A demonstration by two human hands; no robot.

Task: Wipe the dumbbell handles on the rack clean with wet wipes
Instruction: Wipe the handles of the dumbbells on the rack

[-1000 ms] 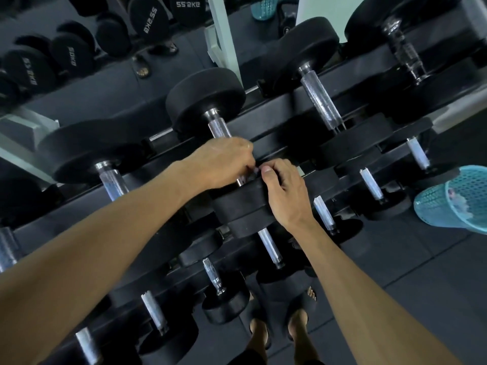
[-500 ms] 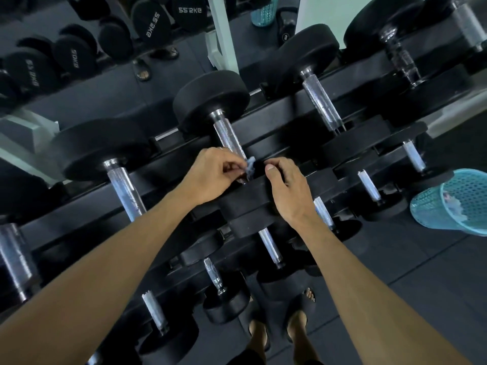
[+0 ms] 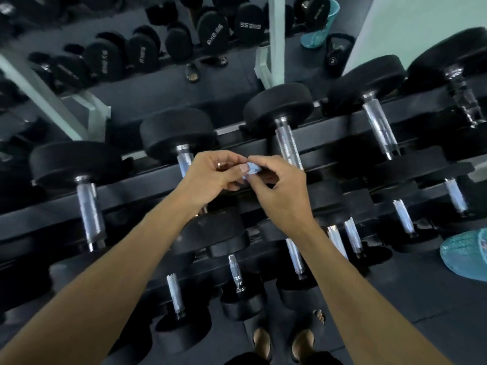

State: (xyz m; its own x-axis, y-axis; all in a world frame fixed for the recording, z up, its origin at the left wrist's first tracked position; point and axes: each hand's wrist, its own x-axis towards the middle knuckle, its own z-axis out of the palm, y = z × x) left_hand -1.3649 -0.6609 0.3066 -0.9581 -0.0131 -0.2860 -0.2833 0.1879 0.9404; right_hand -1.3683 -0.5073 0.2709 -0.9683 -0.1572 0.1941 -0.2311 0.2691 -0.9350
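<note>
A small crumpled pale-blue wet wipe [image 3: 252, 169] is held between both hands above the top tier of the black dumbbell rack [image 3: 137, 188]. My left hand [image 3: 214, 176] pinches its left side with thumb and fingers. My right hand [image 3: 280, 192] pinches its right side. Both hands are off the dumbbells. Just behind my left hand stands a dumbbell with a chrome handle [image 3: 184, 160], partly hidden. Another chrome handle [image 3: 288, 146] rises just beyond my right hand.
Lower tiers hold several smaller dumbbells with chrome handles [image 3: 235, 272]. A teal mesh basket [image 3: 465, 255] sits on the floor at right. A mirror behind the rack reflects dumbbells [image 3: 210, 30]. My sandalled feet [image 3: 287, 335] stand close to the rack.
My left hand let go of the handle it was wiping and lifted off. My right hand left the dumbbell head and joined it; both now pinch the wipe. The view shifted to the right.
</note>
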